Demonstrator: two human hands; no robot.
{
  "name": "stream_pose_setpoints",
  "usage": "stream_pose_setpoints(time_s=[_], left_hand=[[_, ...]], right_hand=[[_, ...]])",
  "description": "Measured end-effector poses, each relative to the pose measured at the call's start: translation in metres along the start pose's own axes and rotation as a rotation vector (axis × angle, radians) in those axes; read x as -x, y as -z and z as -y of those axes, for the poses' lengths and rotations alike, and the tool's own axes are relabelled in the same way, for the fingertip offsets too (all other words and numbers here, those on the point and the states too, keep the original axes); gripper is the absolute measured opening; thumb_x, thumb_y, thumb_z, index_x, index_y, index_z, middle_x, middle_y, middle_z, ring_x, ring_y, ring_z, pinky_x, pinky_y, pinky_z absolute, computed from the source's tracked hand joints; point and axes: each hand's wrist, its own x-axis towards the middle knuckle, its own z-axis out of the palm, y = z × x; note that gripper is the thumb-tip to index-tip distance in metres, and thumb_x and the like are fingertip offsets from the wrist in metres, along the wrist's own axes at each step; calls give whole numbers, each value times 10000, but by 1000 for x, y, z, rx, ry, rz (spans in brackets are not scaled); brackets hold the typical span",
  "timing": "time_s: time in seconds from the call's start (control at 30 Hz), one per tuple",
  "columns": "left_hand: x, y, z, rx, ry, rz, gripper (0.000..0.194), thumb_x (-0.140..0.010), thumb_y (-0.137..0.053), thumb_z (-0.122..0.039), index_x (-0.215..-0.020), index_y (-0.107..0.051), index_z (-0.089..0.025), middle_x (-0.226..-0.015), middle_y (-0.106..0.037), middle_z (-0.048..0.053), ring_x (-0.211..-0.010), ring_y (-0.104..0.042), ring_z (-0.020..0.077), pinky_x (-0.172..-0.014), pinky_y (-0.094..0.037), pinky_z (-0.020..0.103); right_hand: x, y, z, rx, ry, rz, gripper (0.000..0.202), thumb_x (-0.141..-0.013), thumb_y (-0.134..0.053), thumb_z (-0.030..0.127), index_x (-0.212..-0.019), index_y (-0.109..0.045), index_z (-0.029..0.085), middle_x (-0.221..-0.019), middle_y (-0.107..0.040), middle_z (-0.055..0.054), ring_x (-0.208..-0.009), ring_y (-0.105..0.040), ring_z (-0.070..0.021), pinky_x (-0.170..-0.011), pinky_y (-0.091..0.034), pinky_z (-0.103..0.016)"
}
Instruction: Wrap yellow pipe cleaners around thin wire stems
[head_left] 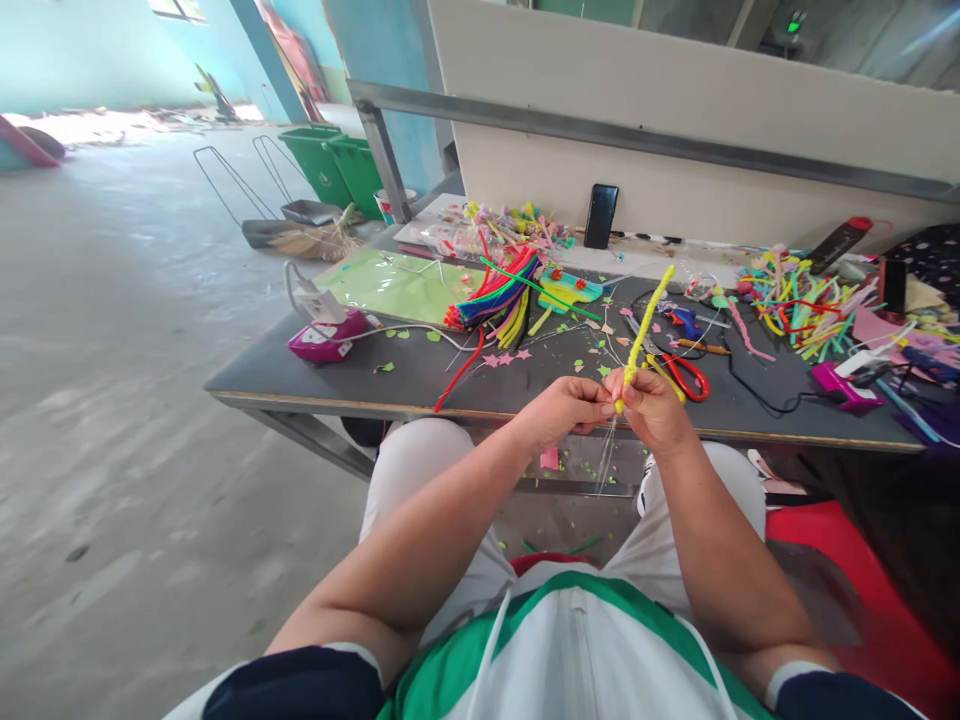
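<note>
A yellow pipe cleaner (640, 335) stands up from between my hands, its lower end wound into a small knob. My right hand (656, 408) is closed on it, thumb and fingers pinching near the bottom. My left hand (576, 408) is closed in a pinch right beside that lower end, with its fingertips at the yellow wrap. Thin clear strands (607, 462) hang below the fingers. Just behind the right hand lie red-handled scissors (688, 378) on the dark table (405, 375).
A bundle of coloured pipe cleaners (502, 295) lies left of centre, near a green sheet (401, 285). Loose pipe cleaners (806, 305) heap at the right. A phone (601, 216) leans on the back board. Magenta power sockets (328, 335) and cables sit toward both ends.
</note>
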Motion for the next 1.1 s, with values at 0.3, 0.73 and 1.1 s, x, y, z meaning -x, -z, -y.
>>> stream_pose_setpoints(time_s=[0.3, 0.73, 1.1], left_hand=[[-1, -2, 7, -3, -44, 7, 306, -676, -726, -362, -623, -546, -120, -514, -389, -54, -451, -287, 35, -463, -178, 217], [-5, -4, 5, -510, -206, -441, 143, -739, -612, -270, -690, -646, -140, -592, -534, -17, -564, -418, 90, -549, -308, 214], [-7, -3, 11, -813, -299, -453, 130, -742, -594, -191, -628, -645, -155, -612, -565, 1, -612, -460, 112, -620, -336, 224]], right_hand=[[0, 0, 1, -62, 27, 71, 228, -715, -729, 409, -631, -665, 207, -660, -502, -11, -668, -453, -156, -642, -393, -312], [-7, -1, -13, 21, -9, -161, 194, -730, -703, 417, -758, -665, 229, -732, -585, 8, -703, -494, -142, -714, -406, -280], [-6, 4, -19, 272, -31, -330, 200, -679, -740, 338, -630, -604, 201, -575, -489, 45, -581, -405, -117, -573, -323, -260]])
